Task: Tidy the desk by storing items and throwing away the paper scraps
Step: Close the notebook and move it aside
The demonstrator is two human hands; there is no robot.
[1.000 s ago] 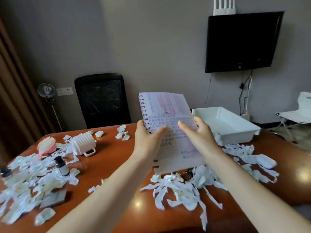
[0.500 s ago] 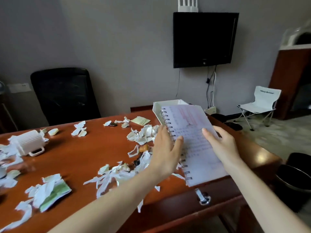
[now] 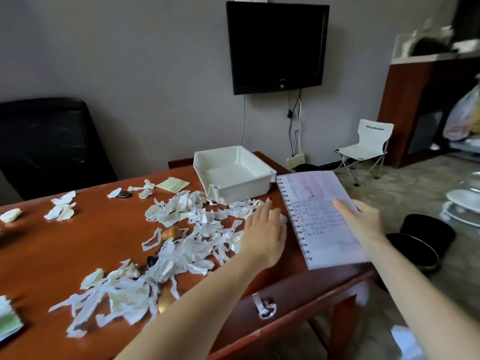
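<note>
White paper scraps (image 3: 187, 229) are spread over much of the red-brown desk (image 3: 65, 250), and nothing is seen inside the white tray (image 3: 233, 175), so the task is judged to be near its beginning. The spiral notebook (image 3: 319, 216) is held over the desk's right corner, just beside the tray. It is pinched by the right hand (image 3: 363, 224): the thumb is laid on the page, the other fingers are hidden beneath. The left hand (image 3: 262, 237) is spread flat, fingers straight, above the scraps; whether they are touched cannot be told. Small dark objects half buried in the paper cannot be identified.
</note>
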